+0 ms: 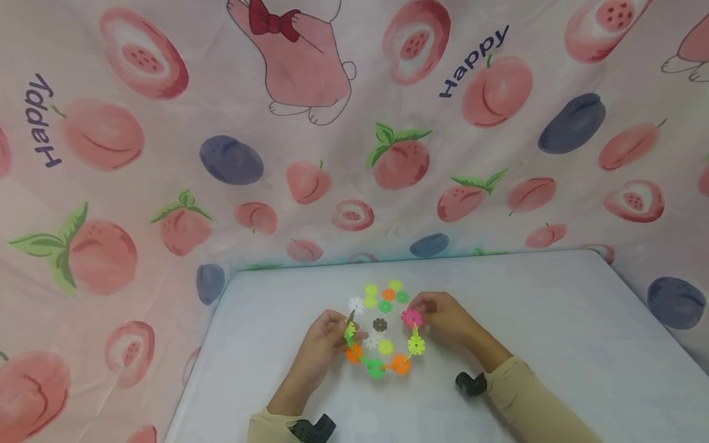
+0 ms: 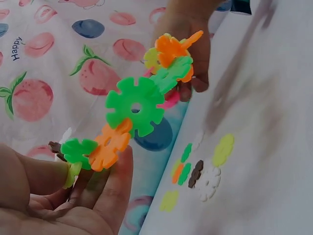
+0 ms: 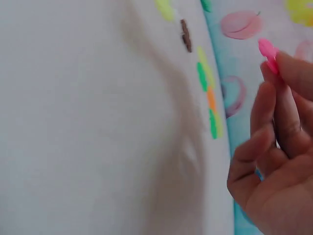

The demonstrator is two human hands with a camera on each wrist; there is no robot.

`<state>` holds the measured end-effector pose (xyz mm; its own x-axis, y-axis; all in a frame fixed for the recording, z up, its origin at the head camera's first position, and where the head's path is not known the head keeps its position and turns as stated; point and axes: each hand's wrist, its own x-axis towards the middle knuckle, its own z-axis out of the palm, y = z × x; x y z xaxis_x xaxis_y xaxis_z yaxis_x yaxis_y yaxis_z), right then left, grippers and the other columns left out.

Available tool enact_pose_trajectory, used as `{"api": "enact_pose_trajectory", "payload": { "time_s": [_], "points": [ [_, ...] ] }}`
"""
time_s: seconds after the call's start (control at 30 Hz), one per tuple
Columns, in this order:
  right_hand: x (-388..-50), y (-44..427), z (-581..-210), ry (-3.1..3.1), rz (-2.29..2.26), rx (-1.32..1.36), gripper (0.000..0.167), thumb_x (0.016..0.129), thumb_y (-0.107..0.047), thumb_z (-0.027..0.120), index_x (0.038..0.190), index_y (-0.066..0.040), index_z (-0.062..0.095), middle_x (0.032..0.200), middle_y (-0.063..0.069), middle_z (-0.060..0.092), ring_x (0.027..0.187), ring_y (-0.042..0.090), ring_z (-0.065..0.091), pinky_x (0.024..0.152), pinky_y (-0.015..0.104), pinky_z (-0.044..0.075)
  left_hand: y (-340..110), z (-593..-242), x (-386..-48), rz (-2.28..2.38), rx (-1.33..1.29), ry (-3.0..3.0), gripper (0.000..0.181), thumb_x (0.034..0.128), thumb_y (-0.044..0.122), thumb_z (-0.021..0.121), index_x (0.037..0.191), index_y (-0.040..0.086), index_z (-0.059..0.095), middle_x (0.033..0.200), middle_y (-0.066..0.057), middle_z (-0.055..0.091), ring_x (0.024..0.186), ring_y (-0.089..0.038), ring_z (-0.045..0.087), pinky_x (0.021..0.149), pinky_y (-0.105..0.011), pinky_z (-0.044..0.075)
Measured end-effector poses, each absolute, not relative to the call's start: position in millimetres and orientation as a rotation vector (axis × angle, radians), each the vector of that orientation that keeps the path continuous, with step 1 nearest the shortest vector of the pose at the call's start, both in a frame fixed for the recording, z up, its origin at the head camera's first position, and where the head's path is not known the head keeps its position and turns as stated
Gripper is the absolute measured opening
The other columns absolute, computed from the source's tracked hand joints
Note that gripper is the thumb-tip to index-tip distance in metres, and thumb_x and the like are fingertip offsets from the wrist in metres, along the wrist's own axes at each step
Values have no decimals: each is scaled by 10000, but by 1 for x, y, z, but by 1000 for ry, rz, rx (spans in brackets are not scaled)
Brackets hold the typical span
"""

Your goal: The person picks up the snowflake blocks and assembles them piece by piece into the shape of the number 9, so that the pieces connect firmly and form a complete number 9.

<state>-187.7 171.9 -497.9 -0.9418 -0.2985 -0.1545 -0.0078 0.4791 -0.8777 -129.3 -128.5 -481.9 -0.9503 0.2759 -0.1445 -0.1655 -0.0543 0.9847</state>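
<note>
Orange, green, yellow and pink curved chain of interlocked, flower-shaped plastic discs (image 1: 376,372), held above white-covered bench (image 1: 554,332). Left hand (image 1: 321,339): thumb and fingers pinching chain's left end at yellow notched disc (image 2: 72,175). Right hand (image 1: 443,315): fingers grasping bright pink notched disc (image 1: 412,318) at chain's right end. Below chain: loose flower-shaped plastic discs (image 1: 385,306) in yellow, green, orange, brown and white lying on bench. Beyond chain: pale pink cloth (image 1: 343,147) printed with fruit.

Bench (image 1: 543,320): evenly lit in head view; dimmer, grey in both wrist views, with broad soft shadows.
Cloth (image 3: 242,25): blurred in right wrist view.
Discs (image 2: 123,104): sharpest in left wrist view.
</note>
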Motion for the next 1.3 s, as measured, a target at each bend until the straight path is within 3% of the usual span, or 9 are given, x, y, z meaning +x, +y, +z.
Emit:
{"api": "enact_pose_trajectory", "payload": {
  "time_s": [0.13,0.37,0.5,0.77,1.1,1.3],
  "points": [
    [-189,171,-488,2461,-1541,-197,95,923,-133,720,1016,-153,724,886,47,699,811,254,629,694,384,556,-128,-484,-130,2012,200,1946,364,1073,273,522,1355,55,451,1236,-291,606,1068,-234,742,913,-315,570],
    [-183,160,-469,2447,-1635,-278,173,881,-277,810,967,-160,714,936,91,755,908,344,696,788,408,578,-126,-481,-131,1913,309,1990,548,1073,295,499,1583,183,333,1156,-238,589,995,-212,746,870,-293,562],
    [-179,152,-461,2454,-1639,-390,150,883,-302,810,949,-195,728,958,33,754,932,326,681,794,441,600,-124,-478,-129,1863,327,2011,556,1077,309,495,1599,235,319,1145,-175,571,997,-227,743,853,-286,556],
    [-173,141,-455,2477,-1587,-468,154,869,-367,817,936,-257,733,913,-41,719,886,221,660,765,405,602,-125,-479,-128,1841,364,2004,532,1075,324,500,1582,288,343,1273,-303,517,1018,-261,733,882,-297,568],
    [-170,134,-450,2517,-1537,-543,83,878,-248,817,904,-271,742,872,-76,726,877,191,682,763,329,583,-123,-476,-128,1848,386,1953,546,1075,317,489,1592,257,322,1280,-296,502,1023,-263,724,901,-300,573],
    [-169,135,-451,2521,-1563,-568,84,868,-289,824,899,-284,746,879,-85,733,851,187,692,749,333,580,-121,-474,-128,1843,380,1955,547,1071,320,488,1589,248,328,1245,-256,536,1005,-253,727,880,-308,576]
  ]
}}
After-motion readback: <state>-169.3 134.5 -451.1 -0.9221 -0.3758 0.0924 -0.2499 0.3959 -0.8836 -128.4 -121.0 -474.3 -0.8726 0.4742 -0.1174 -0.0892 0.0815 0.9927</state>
